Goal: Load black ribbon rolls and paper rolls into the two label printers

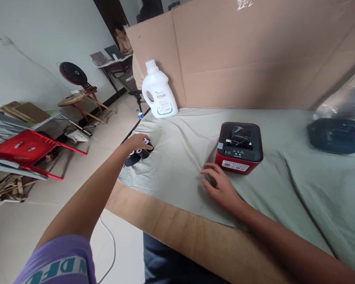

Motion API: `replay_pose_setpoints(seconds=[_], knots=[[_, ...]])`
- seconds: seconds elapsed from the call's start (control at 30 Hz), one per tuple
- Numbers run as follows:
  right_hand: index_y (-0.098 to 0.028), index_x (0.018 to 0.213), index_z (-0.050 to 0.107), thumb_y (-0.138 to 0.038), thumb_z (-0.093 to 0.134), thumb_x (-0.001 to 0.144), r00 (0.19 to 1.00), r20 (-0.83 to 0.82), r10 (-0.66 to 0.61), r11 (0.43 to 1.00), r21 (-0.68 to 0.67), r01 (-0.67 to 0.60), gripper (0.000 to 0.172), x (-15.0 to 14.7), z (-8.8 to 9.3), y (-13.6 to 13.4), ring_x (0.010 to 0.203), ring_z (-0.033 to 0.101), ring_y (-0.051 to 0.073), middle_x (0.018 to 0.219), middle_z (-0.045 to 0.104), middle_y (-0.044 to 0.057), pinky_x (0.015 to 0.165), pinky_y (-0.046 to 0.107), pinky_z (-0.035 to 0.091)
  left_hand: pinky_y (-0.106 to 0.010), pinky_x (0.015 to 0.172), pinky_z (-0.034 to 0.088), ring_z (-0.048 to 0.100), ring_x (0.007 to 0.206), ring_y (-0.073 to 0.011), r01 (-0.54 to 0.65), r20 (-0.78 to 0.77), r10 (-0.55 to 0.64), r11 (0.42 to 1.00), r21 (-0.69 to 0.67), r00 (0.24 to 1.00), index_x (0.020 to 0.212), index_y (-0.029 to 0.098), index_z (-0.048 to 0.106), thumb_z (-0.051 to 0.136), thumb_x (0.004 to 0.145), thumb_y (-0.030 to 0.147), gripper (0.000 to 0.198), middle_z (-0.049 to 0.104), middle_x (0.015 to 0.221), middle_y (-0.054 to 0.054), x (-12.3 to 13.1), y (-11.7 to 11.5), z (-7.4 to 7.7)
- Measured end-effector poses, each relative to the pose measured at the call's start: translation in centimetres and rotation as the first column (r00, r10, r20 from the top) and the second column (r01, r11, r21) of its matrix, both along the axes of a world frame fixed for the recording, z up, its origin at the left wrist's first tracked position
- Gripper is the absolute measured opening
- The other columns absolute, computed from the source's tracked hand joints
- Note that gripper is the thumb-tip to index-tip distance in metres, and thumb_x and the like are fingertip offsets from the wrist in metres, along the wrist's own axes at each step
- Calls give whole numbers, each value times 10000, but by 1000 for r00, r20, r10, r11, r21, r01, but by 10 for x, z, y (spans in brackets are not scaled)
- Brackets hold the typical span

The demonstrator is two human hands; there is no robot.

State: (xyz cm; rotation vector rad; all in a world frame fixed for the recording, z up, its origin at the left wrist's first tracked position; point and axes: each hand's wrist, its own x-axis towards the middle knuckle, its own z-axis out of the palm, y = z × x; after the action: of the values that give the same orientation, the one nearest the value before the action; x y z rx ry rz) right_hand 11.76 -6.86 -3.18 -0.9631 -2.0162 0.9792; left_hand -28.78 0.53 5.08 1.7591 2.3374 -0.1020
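At the left end of the cloth-covered table, my left hand (pixel 138 142) reaches over several small black rolls (pixel 135 157) with white ends. Its fingers curl over one black roll (pixel 148 149), the thumb along the near side, and they hide part of the group. My right hand (pixel 221 187) is held with its fingers apart and nothing in them. It is just in front of the left corner of a red box-shaped device (pixel 239 148) with a black top. A clear plastic-wrapped piece (pixel 239 135) lies in the recess on top of the device.
A white detergent bottle (pixel 159 94) stands at the back left against a cardboard wall (pixel 248 59). A dark-based item under clear plastic (pixel 335 136) is at the right. The wooden table edge (pixel 165 213) is nearest me. A red chair (pixel 26 152) stands on the left; a person is farther back.
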Motion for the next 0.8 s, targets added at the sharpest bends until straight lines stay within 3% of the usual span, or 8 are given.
replay_pose_setpoints(seconds=[0.13, 0.27, 0.43, 0.63, 0.7, 0.8], knots=[[-223, 1063, 662, -237, 554, 872, 1000, 8, 0, 1000, -6, 0, 220, 0, 0, 0, 1253, 552, 262, 1328, 534, 120, 1067, 448, 443, -277, 763, 535, 708, 907, -242, -67, 70, 63, 996, 58, 996, 1113, 251, 707, 759, 620, 576, 593, 754, 1096, -49, -2, -2, 13], [-222, 1061, 664, -232, 551, 870, 1000, -1, -1, 1000, 2, 1, 222, -1, -2, 0, 1238, 563, 259, 1317, 536, 120, 1056, 442, 450, -272, 789, 523, 706, 927, -240, -88, 27, 85, 990, 110, 996, 1071, 243, 721, 715, 681, 582, 517, 767, 1049, -47, -5, -9, 23], [-223, 1062, 660, -229, 561, 863, 1000, -12, 0, 999, 36, 0, 222, -1, -5, 0, 1224, 573, 255, 1303, 542, 116, 1054, 437, 451, -268, 798, 509, 705, 945, -242, -128, 3, 128, 987, 98, 992, 1049, 239, 733, 589, 804, 543, 417, 773, 862, -39, -8, -20, 25], [-228, 1054, 659, -229, 557, 866, 1000, -22, 4, 999, 43, -3, 214, -1, -5, 0, 1214, 577, 250, 1294, 545, 110, 1044, 435, 457, -265, 750, 500, 700, 904, -242, -85, -41, 91, 989, 124, 995, 940, 237, 754, 589, 780, 477, 333, 773, 948, -47, -7, -28, 25], [-226, 1055, 660, -233, 557, 867, 1000, -21, 8, 999, 37, -7, 215, -1, -4, 0, 1213, 576, 253, 1296, 543, 112, 1033, 435, 463, -266, 732, 494, 698, 893, -247, -74, -66, 81, 993, 92, 995, 872, 234, 755, 612, 744, 475, 309, 772, 947, -52, -8, -31, 27], [-223, 1063, 661, -237, 554, 869, 1000, -11, 14, 999, 31, -14, 222, -1, -3, 0, 1209, 577, 251, 1301, 539, 113, 1030, 433, 464, -271, 714, 487, 695, 864, -252, -39, -58, 35, 997, -64, 998, 824, 240, 758, 647, 687, 531, 340, 771, 920, -58, -9, -36, 30]])
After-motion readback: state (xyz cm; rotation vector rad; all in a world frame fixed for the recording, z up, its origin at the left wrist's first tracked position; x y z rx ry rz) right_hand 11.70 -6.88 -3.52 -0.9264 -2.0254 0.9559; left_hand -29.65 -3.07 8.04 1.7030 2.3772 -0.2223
